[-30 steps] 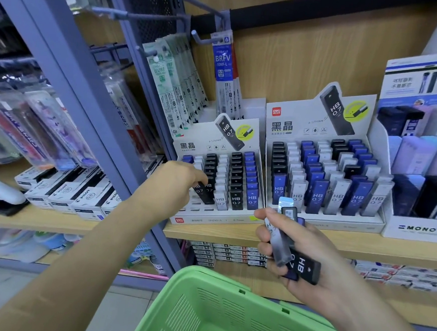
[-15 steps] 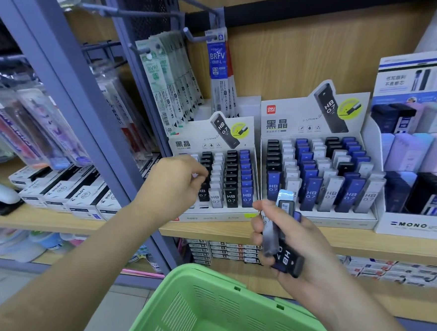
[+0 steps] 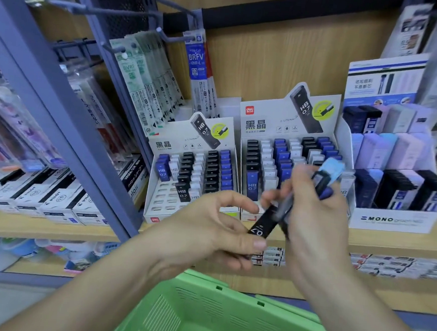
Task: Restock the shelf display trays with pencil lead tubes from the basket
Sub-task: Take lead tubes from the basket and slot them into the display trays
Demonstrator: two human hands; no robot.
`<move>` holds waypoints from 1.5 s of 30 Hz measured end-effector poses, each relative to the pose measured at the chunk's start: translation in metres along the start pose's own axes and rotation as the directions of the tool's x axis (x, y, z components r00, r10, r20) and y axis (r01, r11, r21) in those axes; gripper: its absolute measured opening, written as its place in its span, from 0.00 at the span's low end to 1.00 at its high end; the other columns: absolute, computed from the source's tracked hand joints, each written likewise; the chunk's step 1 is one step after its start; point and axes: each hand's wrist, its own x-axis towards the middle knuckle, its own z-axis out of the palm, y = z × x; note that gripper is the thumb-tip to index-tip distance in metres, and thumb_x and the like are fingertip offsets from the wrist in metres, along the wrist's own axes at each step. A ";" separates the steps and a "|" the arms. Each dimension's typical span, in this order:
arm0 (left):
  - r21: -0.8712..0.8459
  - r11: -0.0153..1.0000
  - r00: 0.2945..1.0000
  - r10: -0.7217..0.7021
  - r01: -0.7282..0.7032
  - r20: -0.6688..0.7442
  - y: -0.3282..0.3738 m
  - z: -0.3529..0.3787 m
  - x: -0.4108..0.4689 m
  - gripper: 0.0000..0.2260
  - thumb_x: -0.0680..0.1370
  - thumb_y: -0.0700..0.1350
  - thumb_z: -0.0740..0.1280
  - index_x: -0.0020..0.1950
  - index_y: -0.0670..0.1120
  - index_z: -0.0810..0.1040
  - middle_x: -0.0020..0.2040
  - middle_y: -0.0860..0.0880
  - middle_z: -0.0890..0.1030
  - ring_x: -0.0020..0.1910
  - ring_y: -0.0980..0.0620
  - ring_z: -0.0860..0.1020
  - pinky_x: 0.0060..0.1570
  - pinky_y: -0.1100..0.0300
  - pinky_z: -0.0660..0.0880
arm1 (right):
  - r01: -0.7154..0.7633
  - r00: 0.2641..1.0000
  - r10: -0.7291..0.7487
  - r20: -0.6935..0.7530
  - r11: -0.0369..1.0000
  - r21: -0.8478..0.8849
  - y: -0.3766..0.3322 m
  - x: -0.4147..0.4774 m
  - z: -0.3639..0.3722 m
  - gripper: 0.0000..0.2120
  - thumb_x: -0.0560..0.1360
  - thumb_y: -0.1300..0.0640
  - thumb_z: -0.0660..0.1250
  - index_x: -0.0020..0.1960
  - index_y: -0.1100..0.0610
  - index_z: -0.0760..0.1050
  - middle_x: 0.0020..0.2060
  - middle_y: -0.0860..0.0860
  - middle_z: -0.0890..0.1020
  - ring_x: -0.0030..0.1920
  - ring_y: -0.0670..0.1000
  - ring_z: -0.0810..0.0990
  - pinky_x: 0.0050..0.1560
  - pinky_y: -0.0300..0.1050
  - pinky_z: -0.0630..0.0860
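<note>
left hand (image 3: 207, 231) | off tray (image 3: 154, 219) | fingers (image 3: 235, 201) pinch black tube (image 3: 262, 224) in right hand (image 3: 317, 218)

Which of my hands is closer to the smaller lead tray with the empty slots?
Left. Your left hand is just before the smaller tray, at its lower right corner, pinching a black tube; your right hand is farther right, before the larger tray, holding more tubes.

hands: two, left hand (image 3: 207, 231) and right hand (image 3: 312, 218). green basket (image 3: 214, 317): one, near. deli display trays: two, left tray (image 3: 157, 207) smaller, right tray (image 3: 272, 117) larger. mono tray (image 3: 394, 220): one, far right. black tube (image 3: 263, 224) between the hands: one. tubes (image 3: 322, 180) in right hand: several, uncountable.
</note>
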 end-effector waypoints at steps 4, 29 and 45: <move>0.081 0.990 0.989 0.126 -0.119 -0.083 -0.002 -0.008 0.000 0.25 0.73 0.34 0.70 0.64 0.56 0.74 0.34 0.49 0.76 0.35 0.45 0.82 0.36 0.60 0.80 | -0.231 0.970 0.221 0.106 0.968 0.096 -0.024 0.023 -0.017 0.04 0.79 0.57 0.66 0.46 0.54 0.73 0.30 0.51 0.73 0.25 0.48 0.71 0.23 0.39 0.71; 0.887 0.451 0.662 0.635 0.101 -0.398 -0.016 -0.112 -0.001 0.07 0.73 0.39 0.73 0.49 0.47 0.83 0.39 0.54 0.82 0.41 0.60 0.79 0.48 0.70 0.75 | -0.564 0.709 0.584 0.395 0.806 -0.178 0.005 0.008 -0.011 0.10 0.76 0.65 0.63 0.57 0.61 0.77 0.48 0.56 0.86 0.28 0.47 0.72 0.20 0.33 0.63; 0.919 0.395 0.645 0.705 -0.010 -0.296 -0.038 -0.107 0.027 0.05 0.73 0.38 0.73 0.47 0.44 0.85 0.40 0.53 0.79 0.38 0.55 0.77 0.46 0.58 0.77 | -0.499 0.705 0.555 0.443 0.831 -0.247 0.016 0.006 -0.013 0.18 0.62 0.60 0.74 0.51 0.62 0.78 0.36 0.55 0.78 0.28 0.48 0.76 0.18 0.34 0.60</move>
